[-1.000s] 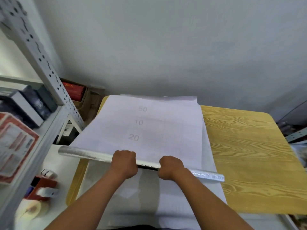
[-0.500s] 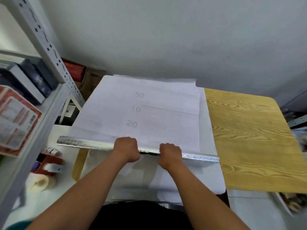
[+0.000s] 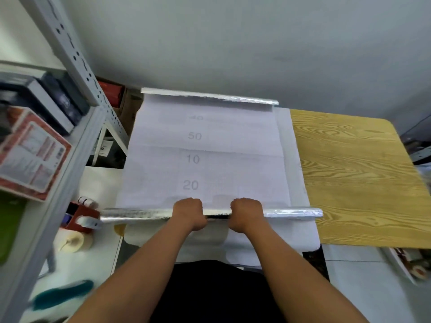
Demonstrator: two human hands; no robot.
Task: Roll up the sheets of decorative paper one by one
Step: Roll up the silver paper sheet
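Observation:
A sheet of decorative paper point(image 3: 245, 145) lies backing side up on the wooden table point(image 3: 354, 173), with grey numbers printed down its middle. Its near end is wound into a shiny silver roll point(image 3: 291, 212) that runs left to right. My left hand point(image 3: 189, 213) and my right hand point(image 3: 246, 212) grip the roll side by side near its middle, fingers curled over it. The sheet's far end curls up in a silver edge point(image 3: 210, 97) by the wall. More white sheets point(image 3: 296, 234) lie under it.
A grey metal shelf rack point(image 3: 70, 145) with boxes stands at the left. Below it sit a red tape dispenser point(image 3: 79, 215) and a roll of tape point(image 3: 73, 242). A grey wall closes the far side. A tray point(image 3: 408, 262) lies at the lower right.
The view has tilted, so the sheet's far curled silver edge and another printed number now show. Both hands keep their grip on the roll, which stays near the front edge.

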